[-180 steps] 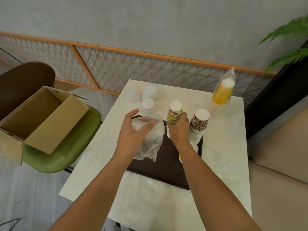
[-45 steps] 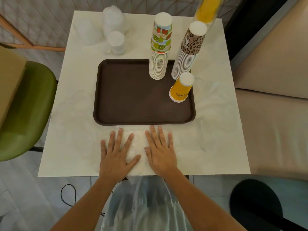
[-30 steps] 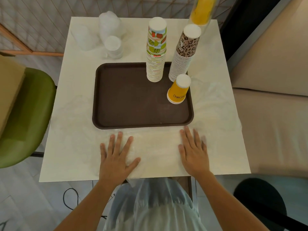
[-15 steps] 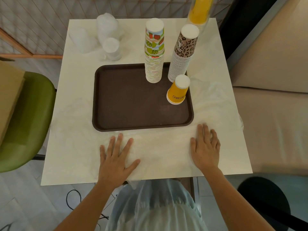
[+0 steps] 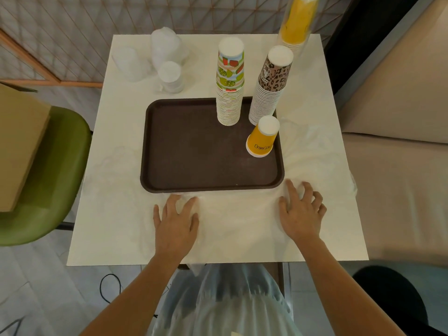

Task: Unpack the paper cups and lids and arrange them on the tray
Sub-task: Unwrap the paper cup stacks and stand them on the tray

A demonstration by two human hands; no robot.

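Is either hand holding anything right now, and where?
Left hand lies flat on the plastic wrap, holding nothing. Right hand curls its fingers on the wrap's right end; a real grip cannot be told.
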